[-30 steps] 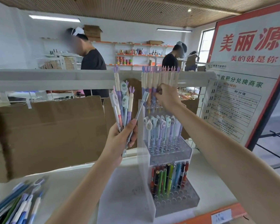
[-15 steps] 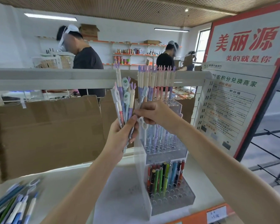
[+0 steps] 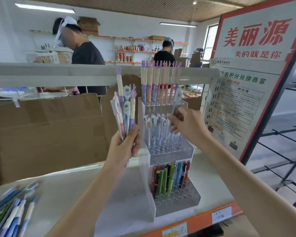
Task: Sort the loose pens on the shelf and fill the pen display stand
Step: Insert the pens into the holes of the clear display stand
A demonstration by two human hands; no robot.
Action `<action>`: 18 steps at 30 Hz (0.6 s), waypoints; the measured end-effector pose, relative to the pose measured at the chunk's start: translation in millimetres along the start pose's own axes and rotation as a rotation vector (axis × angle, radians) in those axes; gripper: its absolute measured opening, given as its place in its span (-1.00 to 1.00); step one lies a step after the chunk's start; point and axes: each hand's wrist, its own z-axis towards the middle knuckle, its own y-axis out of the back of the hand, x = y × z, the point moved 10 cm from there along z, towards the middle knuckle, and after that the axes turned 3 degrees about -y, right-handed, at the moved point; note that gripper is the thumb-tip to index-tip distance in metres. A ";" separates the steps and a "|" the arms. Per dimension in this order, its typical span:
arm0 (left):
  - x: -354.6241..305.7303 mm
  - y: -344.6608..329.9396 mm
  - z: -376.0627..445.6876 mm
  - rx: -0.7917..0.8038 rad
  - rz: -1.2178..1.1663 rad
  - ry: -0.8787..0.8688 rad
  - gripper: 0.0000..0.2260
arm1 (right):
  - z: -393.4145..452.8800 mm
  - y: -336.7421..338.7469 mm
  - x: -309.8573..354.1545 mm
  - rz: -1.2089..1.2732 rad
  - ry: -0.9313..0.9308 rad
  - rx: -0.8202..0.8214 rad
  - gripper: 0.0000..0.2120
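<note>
Right hand (image 3: 188,127) pinches a clear-barrelled pen (image 3: 176,101) over the acrylic display stand's (image 3: 171,156) middle tier; keep it vertical, aim for a vacant hole. Left hand (image 3: 125,147) grips the spare pen bundle (image 3: 125,113).

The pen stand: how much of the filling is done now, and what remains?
The stand's top row is full. The right hand holds one pen over the half-filled middle tier, and the left hand grips a bunch of pens. Left: front holes in both lower tiers and the loose pens on the shelf.
</note>
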 end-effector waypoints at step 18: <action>-1.4 -27.5 -15.4 0.135 0.056 0.002 -0.67 | -4.7 -51.7 -66.5 -0.503 -0.164 0.183 -0.75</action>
